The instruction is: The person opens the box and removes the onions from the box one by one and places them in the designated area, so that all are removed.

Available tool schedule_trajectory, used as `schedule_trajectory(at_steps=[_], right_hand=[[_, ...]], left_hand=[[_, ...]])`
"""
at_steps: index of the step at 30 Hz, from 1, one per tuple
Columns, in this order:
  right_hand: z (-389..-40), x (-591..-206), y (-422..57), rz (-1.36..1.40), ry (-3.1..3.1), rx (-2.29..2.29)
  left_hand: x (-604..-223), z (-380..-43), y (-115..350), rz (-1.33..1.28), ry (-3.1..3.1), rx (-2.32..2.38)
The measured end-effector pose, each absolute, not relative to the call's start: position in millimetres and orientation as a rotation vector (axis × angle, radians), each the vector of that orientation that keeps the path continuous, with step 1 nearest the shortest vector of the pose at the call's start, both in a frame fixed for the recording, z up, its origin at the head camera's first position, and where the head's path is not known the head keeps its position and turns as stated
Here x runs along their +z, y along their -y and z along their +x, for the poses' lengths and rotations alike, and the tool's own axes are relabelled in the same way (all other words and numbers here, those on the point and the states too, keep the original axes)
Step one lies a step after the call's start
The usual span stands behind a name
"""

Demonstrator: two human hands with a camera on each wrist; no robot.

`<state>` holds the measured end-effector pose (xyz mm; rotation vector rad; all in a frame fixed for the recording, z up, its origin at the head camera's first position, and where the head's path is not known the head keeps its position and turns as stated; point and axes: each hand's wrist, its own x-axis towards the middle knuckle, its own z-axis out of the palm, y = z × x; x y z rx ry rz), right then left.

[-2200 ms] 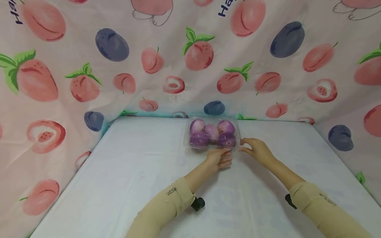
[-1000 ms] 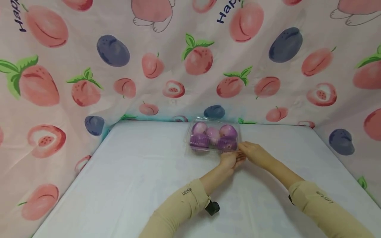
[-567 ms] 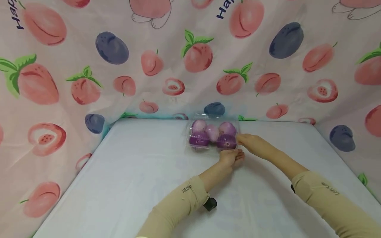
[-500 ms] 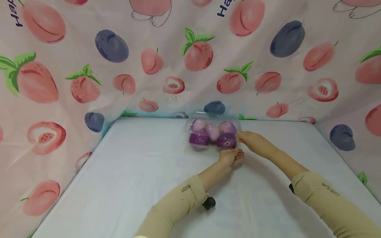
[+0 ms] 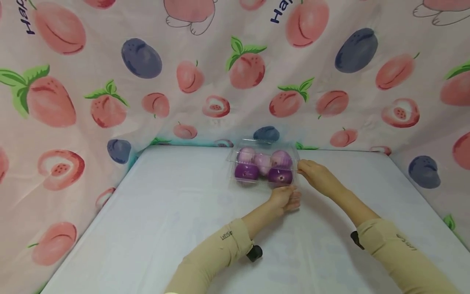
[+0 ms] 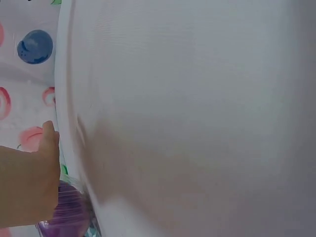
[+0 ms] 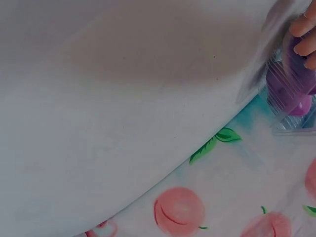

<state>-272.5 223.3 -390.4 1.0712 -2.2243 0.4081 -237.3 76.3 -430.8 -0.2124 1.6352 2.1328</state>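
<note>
The one box's lid has risen, my right hand pinching its three o'clock edge; whether my left hand grips at five, I can't tell. Five onions.

Loving this pale pink backdrop at 12 o'clock, all coral and navy fruit prints. White tabletop at 6, purple onions, beige sleeves.

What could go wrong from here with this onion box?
1. The right hand holds the partly raised lid near one corner, so it might twist or slip free.
2. The left hand is at the front edge, not wrapped around the clear box; the box might lift or slide.
3. The purple onions are round and may roll if it tips.
</note>
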Motion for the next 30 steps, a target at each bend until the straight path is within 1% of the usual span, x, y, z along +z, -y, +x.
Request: schedule_trajectory(at_steps=[8, 16, 24, 30], right_hand=[[-273.6, -389.7, -221.1, 1.014, 2.194, 0.428], [-276.1, -385.9, -223.0, 1.003, 2.150, 0.458], [-277.4, -377.7, -225.9, 1.000, 2.117, 0.476], [-275.7, -375.8, -224.3, 0.982, 2.125, 0.497]], left_hand=[[-428.0, -227.3, -61.7, -0.129, -1.694, 2.073], [-415.6, -220.8, -40.6, -0.048, -1.745, 2.097], [-402.7, -219.9, -11.1, 0.180, -2.010, 2.117], [-400.5, -227.5, 16.2, 0.369, -2.320, 2.044]])
